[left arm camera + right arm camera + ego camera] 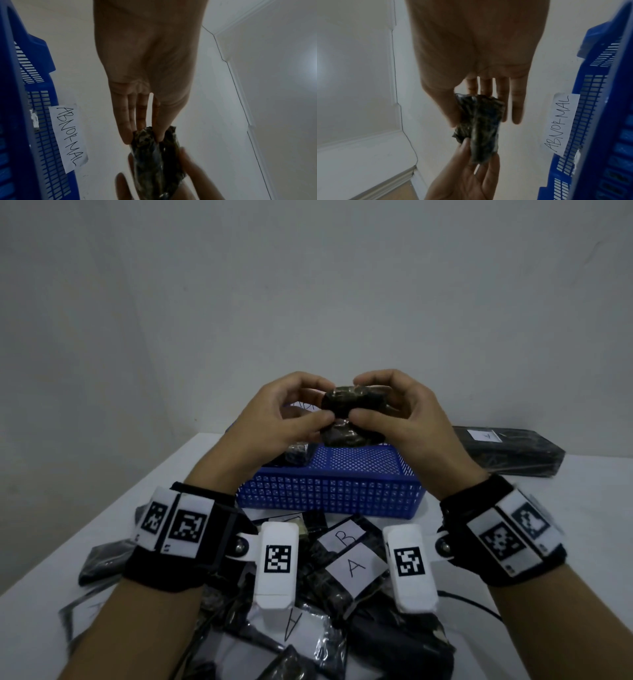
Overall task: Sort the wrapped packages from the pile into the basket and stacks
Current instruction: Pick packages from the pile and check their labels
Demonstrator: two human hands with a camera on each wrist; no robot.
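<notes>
A small dark package wrapped in clear plastic [352,405] is held up above the blue mesh basket [329,491]. My left hand [291,412] pinches its left end and my right hand [383,409] pinches its right end. The wrist views show the same package [154,155] [481,124] between the fingertips of both hands. A paper label reading ABNORMAL [68,136] [561,125] is stuck on the basket [20,108] [607,108]. Near me lies the pile of black wrapped packages [308,594], some with labels A and B.
A stack of long black packages with an A label [510,450] lies on the white table [154,498] to the right of the basket. A dark package [298,453] lies inside the basket at its left. A wall stands close behind.
</notes>
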